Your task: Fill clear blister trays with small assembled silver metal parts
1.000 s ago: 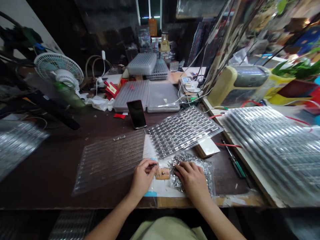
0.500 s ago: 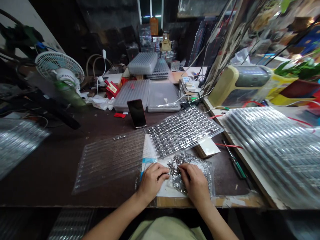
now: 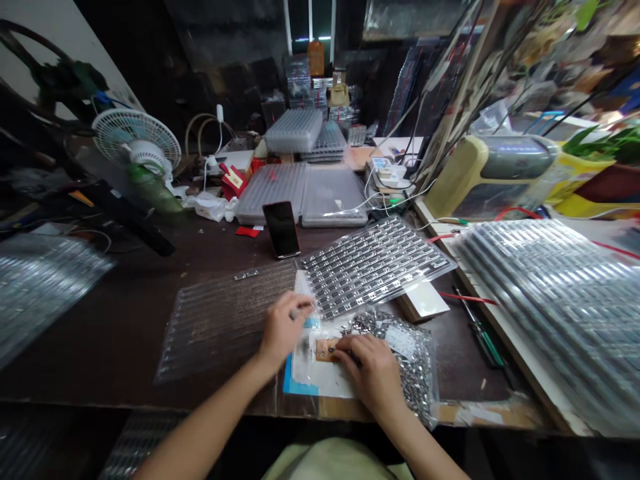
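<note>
My left hand is raised above the near left corner of a clear tray filled with rows of shiny metal pieces. Its fingers are curled together, and what they hold is too small to make out. My right hand has thumb and forefinger pinched on a small metal part at the edge of a small orange-brown block. That block lies on a white and blue plastic sheet. Beside and partly under my right hand is a clear bag of loose metal parts.
An empty-looking ridged clear tray lies left, with one metal piece at its far edge. A phone stands upright behind. A green-handled screwdriver and stacked clear trays are right. A fan stands far left.
My left hand has moved left and up, away from the metal parts. My right hand has shifted slightly left and down to the orange-brown block, which now shows. The view has swung slightly left.
</note>
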{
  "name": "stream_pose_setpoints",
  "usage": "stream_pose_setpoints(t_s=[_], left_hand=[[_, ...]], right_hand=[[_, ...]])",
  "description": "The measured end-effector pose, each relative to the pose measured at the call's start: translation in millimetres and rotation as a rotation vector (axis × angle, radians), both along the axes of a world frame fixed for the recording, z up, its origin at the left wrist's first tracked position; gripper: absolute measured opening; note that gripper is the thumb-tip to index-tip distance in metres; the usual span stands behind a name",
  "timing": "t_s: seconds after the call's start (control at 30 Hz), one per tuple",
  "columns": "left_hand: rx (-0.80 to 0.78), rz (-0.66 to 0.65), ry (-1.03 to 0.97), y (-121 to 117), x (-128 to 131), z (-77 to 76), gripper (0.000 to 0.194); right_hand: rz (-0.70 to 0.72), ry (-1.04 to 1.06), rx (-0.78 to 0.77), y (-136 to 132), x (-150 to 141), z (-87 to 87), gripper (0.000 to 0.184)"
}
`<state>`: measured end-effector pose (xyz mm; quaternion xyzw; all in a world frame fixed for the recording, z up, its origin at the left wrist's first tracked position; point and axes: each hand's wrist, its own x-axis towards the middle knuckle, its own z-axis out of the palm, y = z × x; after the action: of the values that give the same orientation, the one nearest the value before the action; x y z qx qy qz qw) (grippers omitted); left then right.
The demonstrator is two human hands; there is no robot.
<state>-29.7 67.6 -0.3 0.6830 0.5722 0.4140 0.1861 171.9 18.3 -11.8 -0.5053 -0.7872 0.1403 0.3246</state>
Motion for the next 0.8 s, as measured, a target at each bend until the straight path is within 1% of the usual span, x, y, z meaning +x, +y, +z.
stream_pose_setpoints(t_s=[0.1, 0.13, 0.17, 0.23, 0.33, 0.4, 0.47, 0.53, 0.6, 0.67, 0.73, 0.8], left_hand=[[0.04, 0.215, 0.199, 50, -53, 5.2, 0.016], [0.021, 0.253, 0.282, 63, -69, 4.4, 0.017], [0.011, 0.263, 0.302, 72, -82, 2.4, 0.017], [-0.008, 0.258, 0.334, 82, -101, -3.9, 0.018], [-0.022, 0.243, 0.355, 80, -111, -11.4, 0.018], [-0.02, 0.257, 0.37, 76, -107, -10.8, 0.019], [-0.017, 0.239, 0.376, 77, -97, -5.9, 0.02], [-0.027, 0.162, 0.365, 84, -79, 0.3, 0.02], [-0.046, 0.079, 0.345, 94, -57, 5.0, 0.021], [-0.064, 0.059, 0.327, 106, -36, 6.9, 0.019], [-0.08, 0.074, 0.305, 115, -21, 7.2, 0.014], [-0.097, 0.092, 0.272, 121, -14, 7.8, 0.01]], right_hand=[[0.018, -0.015, -0.001, 1, -10, -3.1, 0.01], [0.016, -0.013, -0.001, 1, -11, -4.7, 0.01], [0.012, -0.011, -0.002, 1, -12, -6.2, 0.01], [0.008, -0.012, -0.008, 2, -11, -8.2, 0.011], [0.01, -0.032, -0.013, 1, -13, -7.6, 0.011], [0.016, -0.058, -0.007, 1, -14, -5.2, 0.012], [0.019, -0.09, 0.011, 1, -14, -2.3, 0.013], [0.006, -0.114, 0.035, 1, -10, 0.4, 0.015], [-0.039, -0.133, 0.063, 4, -1, 2.5, 0.02], [-0.072, -0.168, 0.101, 7, 8, 3.6, 0.022], [-0.034, -0.218, 0.142, 10, 14, 2.9, 0.021], [0.046, -0.27, 0.164, 12, 17, 0.4, 0.02]])
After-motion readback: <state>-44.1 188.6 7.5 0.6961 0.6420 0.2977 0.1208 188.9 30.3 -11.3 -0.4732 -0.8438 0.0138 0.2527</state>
